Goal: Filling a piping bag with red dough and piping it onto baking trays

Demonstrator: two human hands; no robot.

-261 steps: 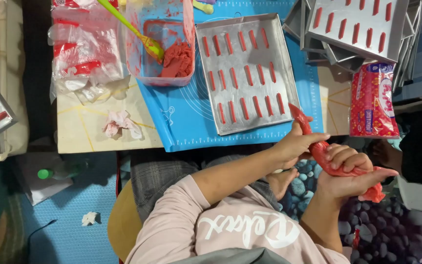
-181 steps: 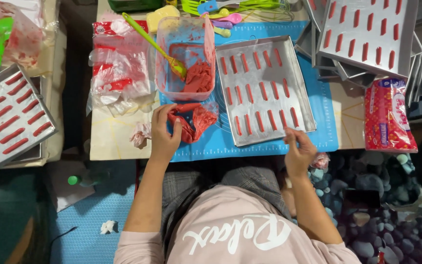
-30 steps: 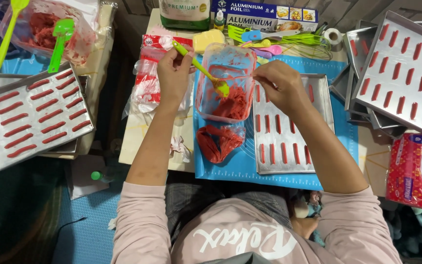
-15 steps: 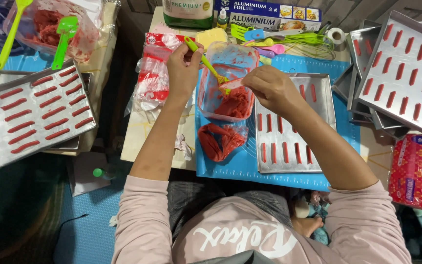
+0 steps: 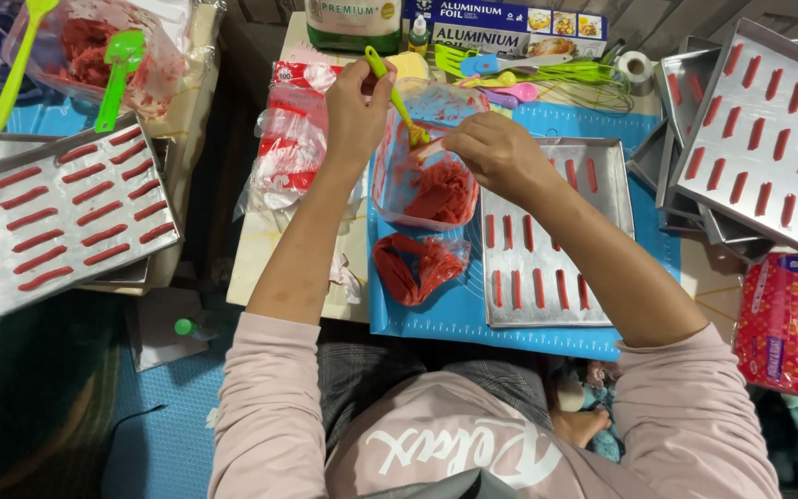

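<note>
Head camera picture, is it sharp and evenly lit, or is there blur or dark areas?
Head view: left hand, right hand and the clear tub look sharp under even light; lower left floor falls into shadow; trays at the edges lean from wide-angle distortion.

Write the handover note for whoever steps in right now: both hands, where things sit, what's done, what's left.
Left hand: holds the green spatula, its tip inside the clear tub of red paste.
Right hand: over the tub's rim, fingers at the spatula tip.
Red-smeared piping bag: lies on the blue mat, in front of the tub.
Done: centre tray partly piped with red strips; left tray and right tray covered in strips.
Left: bare stretches of the centre tray.
</note>
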